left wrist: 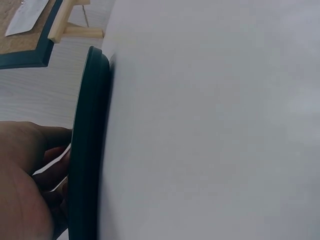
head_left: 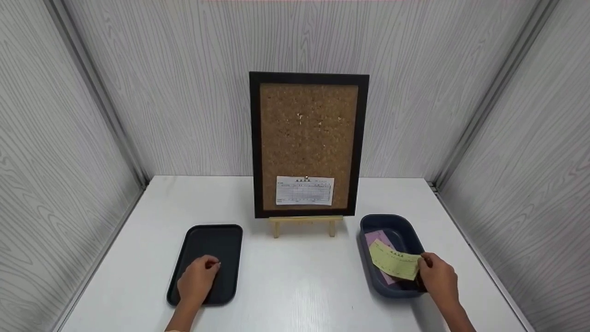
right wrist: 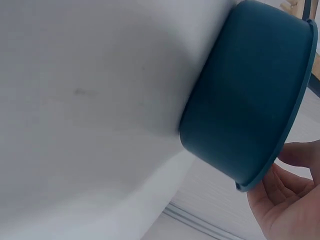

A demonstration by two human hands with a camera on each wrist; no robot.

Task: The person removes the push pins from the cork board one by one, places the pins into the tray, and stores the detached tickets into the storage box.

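Observation:
My right hand (head_left: 439,278) pinches the right edge of a yellow paper slip (head_left: 396,262) with printed lines. The slip is tilted over a dark blue bin (head_left: 401,222), above a pink paper slip (head_left: 377,236) inside it. In the right wrist view, the bin's outer wall (right wrist: 245,95) hides the papers. Over a black tray (head_left: 214,233) at the left is my left hand (head_left: 197,279), thumb and forefinger together on a small shiny speck whose kind is unclear. The tray's rim (left wrist: 90,140) covers those fingertips in the left wrist view.
A black-framed cork board (head_left: 309,138) stands on a wooden easel (head_left: 304,219) at the back middle. One white printed slip (head_left: 304,193) is pinned low on it. Pale panels (head_left: 184,92) enclose the white table (head_left: 286,286) at the back and sides.

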